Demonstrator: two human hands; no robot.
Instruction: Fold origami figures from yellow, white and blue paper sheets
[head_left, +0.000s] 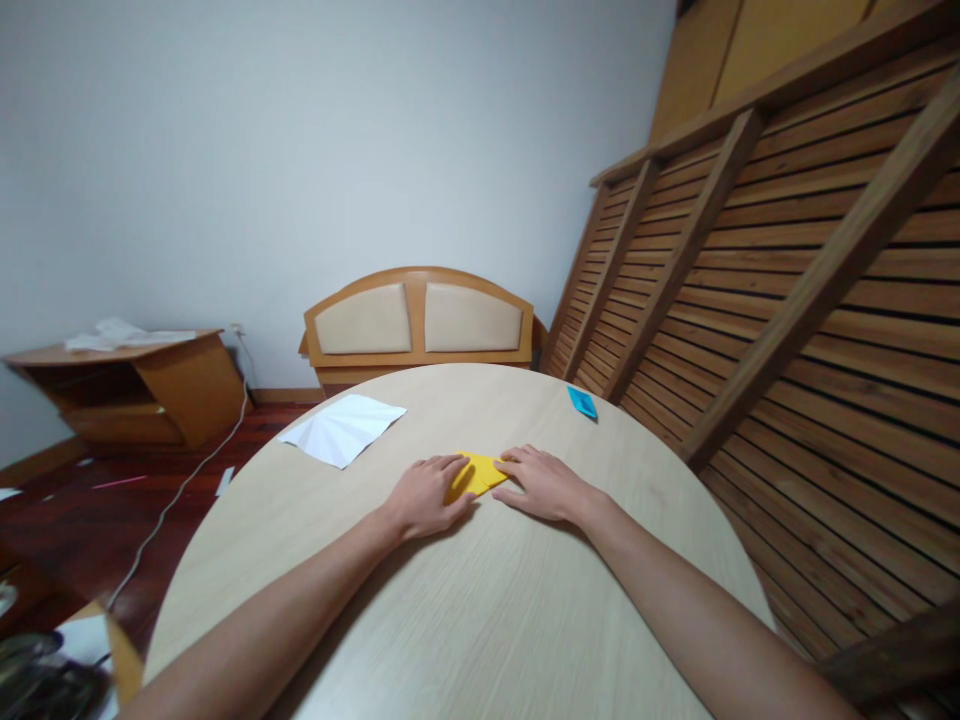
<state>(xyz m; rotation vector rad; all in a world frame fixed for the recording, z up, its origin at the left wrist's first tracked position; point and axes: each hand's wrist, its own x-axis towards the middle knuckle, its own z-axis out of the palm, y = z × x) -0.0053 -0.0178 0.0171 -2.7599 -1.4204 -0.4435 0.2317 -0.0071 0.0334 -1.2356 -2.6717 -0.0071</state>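
Note:
A folded piece of yellow paper (pixel 481 476) lies on the round wooden table (pixel 540 610), between my two hands. My left hand (pixel 430 495) grips its left end, fingers over the far edge and thumb along the near edge. At the right corner, my right hand (pixel 541 482) holds the paper with its fingertips, the thumb resting close to the near side. Part of the paper's left end is hidden under my left fingers.
Farther left on the table is a creased white sheet (pixel 345 428). A small folded blue paper (pixel 582 402) lies near the far right edge. A wooden slatted frame (pixel 750 330) leans along the right side, and a headboard (pixel 418 320) stands behind the table.

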